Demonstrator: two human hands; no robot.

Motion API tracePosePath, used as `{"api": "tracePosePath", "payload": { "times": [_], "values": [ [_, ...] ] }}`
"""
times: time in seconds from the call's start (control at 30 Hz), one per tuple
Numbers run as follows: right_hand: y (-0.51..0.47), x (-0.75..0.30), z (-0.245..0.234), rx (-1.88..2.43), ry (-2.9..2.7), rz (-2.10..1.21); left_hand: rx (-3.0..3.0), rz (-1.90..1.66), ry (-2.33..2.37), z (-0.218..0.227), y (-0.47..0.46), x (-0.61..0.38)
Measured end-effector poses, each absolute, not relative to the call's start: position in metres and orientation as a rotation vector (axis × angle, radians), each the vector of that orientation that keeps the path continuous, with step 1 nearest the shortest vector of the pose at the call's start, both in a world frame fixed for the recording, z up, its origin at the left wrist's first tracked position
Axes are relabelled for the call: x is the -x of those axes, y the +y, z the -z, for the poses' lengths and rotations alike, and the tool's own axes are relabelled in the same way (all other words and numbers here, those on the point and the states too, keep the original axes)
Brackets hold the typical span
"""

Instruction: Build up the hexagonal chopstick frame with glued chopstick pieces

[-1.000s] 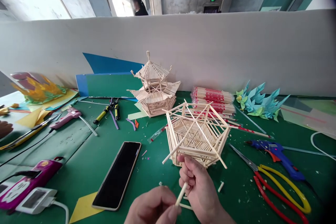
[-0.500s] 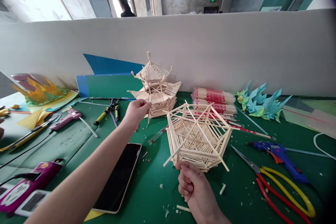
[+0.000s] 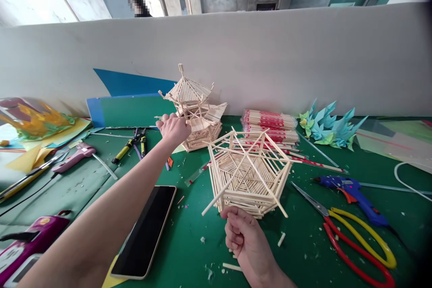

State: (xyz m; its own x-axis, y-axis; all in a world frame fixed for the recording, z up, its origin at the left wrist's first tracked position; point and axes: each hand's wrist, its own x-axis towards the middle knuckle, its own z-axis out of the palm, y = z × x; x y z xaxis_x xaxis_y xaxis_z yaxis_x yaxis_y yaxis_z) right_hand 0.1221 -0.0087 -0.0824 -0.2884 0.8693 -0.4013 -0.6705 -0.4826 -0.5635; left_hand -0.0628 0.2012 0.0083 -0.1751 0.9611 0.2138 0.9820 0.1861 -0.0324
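My left hand (image 3: 174, 129) reaches out to a small pagoda (image 3: 191, 90) built of thin wooden sticks. It is against the pagoda's left side, over the lower roof; its fingertips are hidden behind the back of the hand. My right hand (image 3: 246, 238) is closed, with thumb and forefinger pinched at the near left corner of a six-sided stick frame (image 3: 249, 171). That frame has a slatted floor, an open lattice top and two long sticks poking out toward me. Short stick offcuts (image 3: 231, 267) lie by my right hand.
Scissors (image 3: 340, 225) and a blue glue gun (image 3: 354, 195) lie right; a phone (image 3: 145, 234) lies under my left forearm. Farther back are pliers (image 3: 130, 146), a pink glue gun (image 3: 74, 157), bundled sticks (image 3: 270, 121) and blue folded paper (image 3: 332, 126). A pale partition (image 3: 236, 63) stands behind.
My left hand has moved a little up and left and turned, its back now covering part of the pagoda's lower roof. The right hand stays at the frame. The whole view has shifted slightly.
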Motion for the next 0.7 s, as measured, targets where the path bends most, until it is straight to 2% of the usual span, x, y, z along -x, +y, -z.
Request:
{"api": "tracePosePath", "payload": {
  "times": [0.7],
  "values": [
    [-0.01, -0.124, 0.083, 0.816, -0.388, -1.932, 1.95, -0.336, -2.264, -0.021, 0.227, 0.066]
  ]
}}
